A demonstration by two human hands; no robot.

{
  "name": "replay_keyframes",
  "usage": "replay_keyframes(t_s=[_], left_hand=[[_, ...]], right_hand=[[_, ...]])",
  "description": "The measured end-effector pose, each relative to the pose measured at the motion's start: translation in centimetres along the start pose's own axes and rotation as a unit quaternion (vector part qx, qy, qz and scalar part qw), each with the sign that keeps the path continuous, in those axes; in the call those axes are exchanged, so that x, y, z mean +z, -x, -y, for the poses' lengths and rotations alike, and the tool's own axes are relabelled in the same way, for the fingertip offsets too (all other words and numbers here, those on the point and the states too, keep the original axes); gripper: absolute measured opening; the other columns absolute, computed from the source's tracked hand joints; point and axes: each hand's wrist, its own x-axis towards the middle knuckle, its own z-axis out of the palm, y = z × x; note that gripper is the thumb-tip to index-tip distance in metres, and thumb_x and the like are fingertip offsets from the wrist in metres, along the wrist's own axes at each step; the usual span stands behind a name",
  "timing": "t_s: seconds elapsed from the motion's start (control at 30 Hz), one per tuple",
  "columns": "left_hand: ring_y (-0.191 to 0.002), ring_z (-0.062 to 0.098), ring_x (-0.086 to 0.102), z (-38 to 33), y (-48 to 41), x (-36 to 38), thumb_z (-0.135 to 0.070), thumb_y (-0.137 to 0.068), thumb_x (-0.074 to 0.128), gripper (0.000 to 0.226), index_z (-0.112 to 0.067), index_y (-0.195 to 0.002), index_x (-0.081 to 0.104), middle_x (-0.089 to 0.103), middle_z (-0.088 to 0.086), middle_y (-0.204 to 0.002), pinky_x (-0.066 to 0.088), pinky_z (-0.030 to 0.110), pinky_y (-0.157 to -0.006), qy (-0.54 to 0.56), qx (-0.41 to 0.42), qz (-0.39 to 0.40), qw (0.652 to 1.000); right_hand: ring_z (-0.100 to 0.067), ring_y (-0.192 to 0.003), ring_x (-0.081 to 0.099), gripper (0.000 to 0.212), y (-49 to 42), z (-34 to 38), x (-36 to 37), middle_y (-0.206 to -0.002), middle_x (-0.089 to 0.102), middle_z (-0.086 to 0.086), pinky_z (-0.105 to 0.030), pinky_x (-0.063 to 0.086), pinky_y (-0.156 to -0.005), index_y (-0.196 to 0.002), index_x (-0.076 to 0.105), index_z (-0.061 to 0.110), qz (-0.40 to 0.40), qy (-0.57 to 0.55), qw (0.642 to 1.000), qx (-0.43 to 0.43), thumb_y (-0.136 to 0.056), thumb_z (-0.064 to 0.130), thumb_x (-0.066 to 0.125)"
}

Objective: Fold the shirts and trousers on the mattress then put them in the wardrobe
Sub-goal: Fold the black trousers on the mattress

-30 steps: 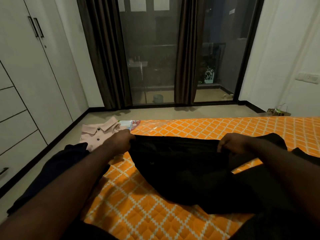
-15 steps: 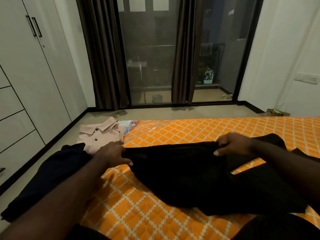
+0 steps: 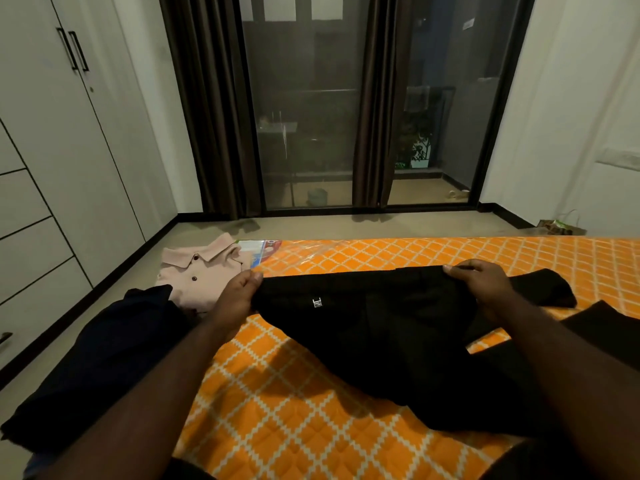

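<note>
Black trousers (image 3: 388,341) hang between my hands over the orange checked mattress (image 3: 311,420), their lower part draped on it. My left hand (image 3: 239,296) pinches the waistband's left end. My right hand (image 3: 481,284) grips the waistband's right end. A small white label shows on the cloth near my left hand. A folded pink collared shirt (image 3: 201,275) lies at the mattress's left corner. A dark navy garment (image 3: 100,362) lies left of my left arm. The white wardrobe (image 3: 69,161) stands along the left wall, doors closed.
Dark curtains (image 3: 207,105) frame a glass sliding door (image 3: 304,109) straight ahead. Bare floor runs between the mattress and the wardrobe. A small bag (image 3: 561,226) sits on the floor at the far right, by the white wall.
My hands have lifted the trousers' waistband a little and pulled it taut, and the white label has come into view. The other clothes have not moved.
</note>
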Motion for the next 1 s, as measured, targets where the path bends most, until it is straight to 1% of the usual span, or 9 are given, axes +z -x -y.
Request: replay_keyframes(t_s=[0.1, 0.2, 0.27, 0.33, 0.47, 0.7, 0.8, 0.9, 1.0], left_hand=[[-0.079, 0.019, 0.051, 1.4, 0.4, 1.0, -0.051, -0.103, 0.045, 0.039, -0.015, -0.090, 0.051, 0.053, 0.003, -0.083, 0.040, 0.032, -0.063, -0.078, -0.006, -0.055, 0.995], [-0.079, 0.017, 0.056, 1.8, 1.0, 1.1, -0.056, -0.083, 0.076, 0.051, -0.015, -0.093, 0.047, 0.060, 0.005, -0.087, 0.041, 0.033, -0.063, -0.188, -0.025, -0.028, 0.981], [-0.070, 0.016, 0.050, 2.0, 1.1, 1.3, -0.051, -0.071, 0.088, 0.059, -0.014, -0.086, 0.044, 0.057, 0.005, -0.077, 0.034, 0.033, -0.057, -0.266, 0.015, -0.053, 0.963], [-0.061, 0.016, 0.040, 1.9, 1.2, 1.8, -0.046, -0.072, 0.089, 0.057, -0.015, -0.073, 0.040, 0.046, 0.004, -0.065, 0.025, 0.034, -0.055, -0.318, 0.070, -0.125, 0.937], [-0.051, 0.017, 0.034, 0.4, 2.4, 4.4, -0.041, -0.084, 0.078, 0.058, -0.015, -0.059, 0.033, 0.037, 0.002, -0.054, 0.018, 0.035, -0.050, -0.373, 0.077, -0.230, 0.896], [-0.054, 0.011, 0.037, -2.1, 5.9, 11.9, -0.039, -0.086, 0.076, 0.043, -0.016, -0.070, 0.042, 0.043, -0.004, -0.059, 0.026, 0.029, -0.049, -0.239, 0.107, -0.190, 0.946], [-0.058, 0.010, 0.044, -1.9, 6.4, 12.4, -0.036, -0.090, 0.072, 0.034, -0.019, -0.078, 0.046, 0.051, -0.004, -0.066, 0.032, 0.019, -0.048, -0.171, 0.106, -0.185, 0.962], [-0.073, 0.014, 0.061, -1.6, 6.5, 12.2, -0.037, -0.093, 0.070, 0.025, -0.019, -0.090, 0.053, 0.062, -0.004, -0.080, 0.050, 0.033, -0.062, -0.107, 0.069, -0.199, 0.972], [-0.078, 0.018, 0.063, -1.7, 6.5, 12.5, -0.040, -0.098, 0.063, 0.022, -0.019, -0.096, 0.056, 0.064, -0.002, -0.085, 0.050, 0.033, -0.063, -0.060, 0.038, -0.209, 0.975]], right_hand=[[-0.029, -0.090, 0.067, 0.027, 0.4, -2.1, 2.4, -0.089, 0.071, -0.007, -0.038, 0.051, -0.075, -0.087, 0.072, 0.011, -0.081, 0.100, 0.992, -0.005, -0.086, 0.036, 0.081], [-0.027, -0.084, 0.065, 0.030, 1.1, -2.3, 4.2, -0.083, 0.068, -0.006, -0.033, 0.045, -0.066, -0.082, 0.069, 0.012, -0.101, 0.150, 0.983, -0.018, -0.088, 0.040, 0.079], [-0.026, -0.080, 0.065, 0.031, 1.3, -1.4, 4.7, -0.080, 0.068, -0.006, -0.033, 0.046, -0.065, -0.079, 0.069, 0.012, -0.113, 0.149, 0.982, -0.026, -0.088, 0.041, 0.078], [-0.027, -0.079, 0.065, 0.034, 1.6, -0.5, 4.9, -0.077, 0.068, -0.007, -0.034, 0.049, -0.066, -0.075, 0.069, 0.012, -0.137, 0.129, 0.982, -0.018, -0.089, 0.041, 0.077], [-0.028, -0.077, 0.066, 0.037, 3.8, 1.5, 6.4, -0.075, 0.067, -0.009, -0.031, 0.043, -0.058, -0.074, 0.067, 0.007, -0.142, 0.070, 0.987, 0.003, -0.091, 0.039, 0.075], [-0.020, -0.068, 0.073, 0.021, 11.3, 4.7, 13.4, -0.079, 0.072, -0.006, -0.035, 0.059, -0.057, -0.085, 0.066, 0.016, 0.072, 0.011, 0.994, -0.086, -0.088, 0.034, 0.078], [-0.018, -0.076, 0.072, 0.016, 12.8, 4.5, 15.1, -0.083, 0.071, -0.002, -0.036, 0.061, -0.066, -0.091, 0.067, 0.021, 0.098, 0.006, 0.988, -0.115, -0.089, 0.032, 0.077], [-0.020, -0.085, 0.074, 0.008, 12.9, 4.3, 15.3, -0.087, 0.075, -0.003, -0.045, 0.063, -0.080, -0.097, 0.072, 0.020, 0.138, -0.054, 0.984, -0.099, -0.092, 0.025, 0.073], [-0.020, -0.087, 0.075, 0.010, 13.2, 4.3, 15.3, -0.089, 0.077, -0.004, -0.048, 0.062, -0.085, -0.103, 0.075, 0.018, 0.161, -0.076, 0.979, -0.101, -0.094, 0.016, 0.070]])
